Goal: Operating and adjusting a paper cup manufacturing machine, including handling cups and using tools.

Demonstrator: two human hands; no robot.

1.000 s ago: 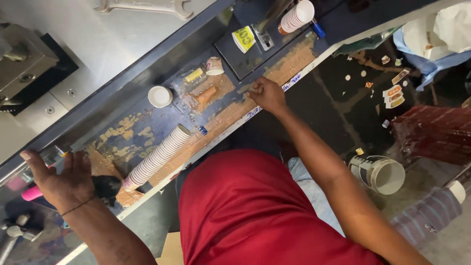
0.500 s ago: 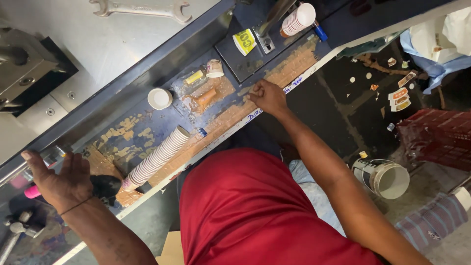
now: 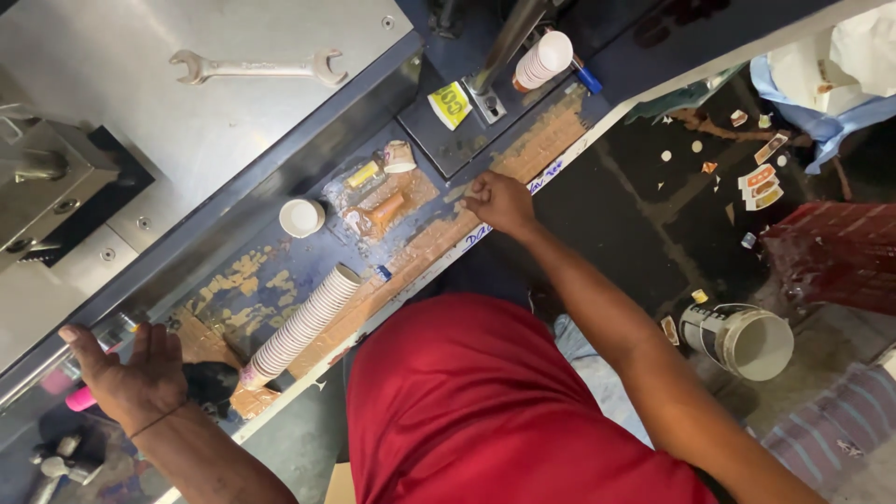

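While both arms are spread along the bench (image 3: 233, 280), a cup stack (image 3: 303, 322) lies between the hands.

At lower left the left hand (image 3: 131, 373) is held open and flat at the bench edge, just beside the stack's base. At centre the right hand (image 3: 499, 201) is curled narrow on the bench; whether anything is pinched cannot be told.

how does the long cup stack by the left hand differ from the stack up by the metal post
The long cup stack lies on its side across the worn blue bench, close to the left hand; the short cup stack leans beside the metal post, mouth up. The long one holds far more cups. Neither is being touched; the right hand rests on the bench edge between them. Both are white paper cups with reddish rims.
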